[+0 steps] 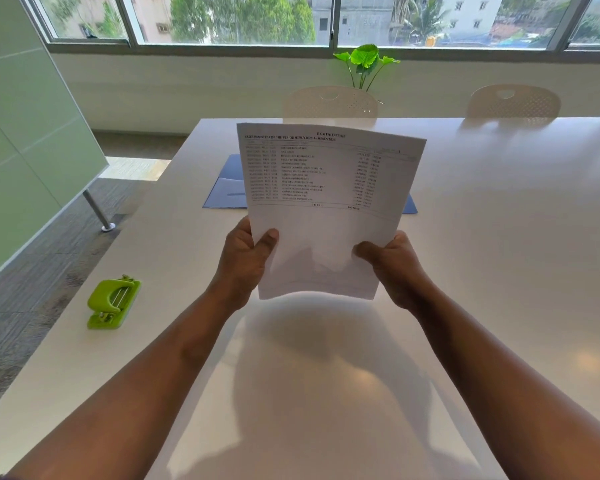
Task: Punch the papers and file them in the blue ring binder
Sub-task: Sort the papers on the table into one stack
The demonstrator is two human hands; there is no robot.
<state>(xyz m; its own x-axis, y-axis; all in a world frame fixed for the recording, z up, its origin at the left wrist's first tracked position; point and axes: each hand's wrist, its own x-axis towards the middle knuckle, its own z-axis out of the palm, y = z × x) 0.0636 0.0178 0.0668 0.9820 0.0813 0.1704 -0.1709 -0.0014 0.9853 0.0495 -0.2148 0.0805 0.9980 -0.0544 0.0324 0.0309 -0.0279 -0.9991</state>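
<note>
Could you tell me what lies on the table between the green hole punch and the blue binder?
Nothing: in the head view, only bare white table separates the green hole punch from the blue binder.

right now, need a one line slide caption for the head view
Both hands, left hand and right hand, hold printed papers above the white table, green hole punch left, blue binder behind.

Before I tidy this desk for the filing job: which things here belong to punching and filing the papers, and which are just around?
Part of the job:
- papers, held up by left hand and right hand
- green hole punch, near the table's left edge
- blue binder, lying open behind the papers

Just around:
- two chairs across the white table
- potted plant by the window
</note>
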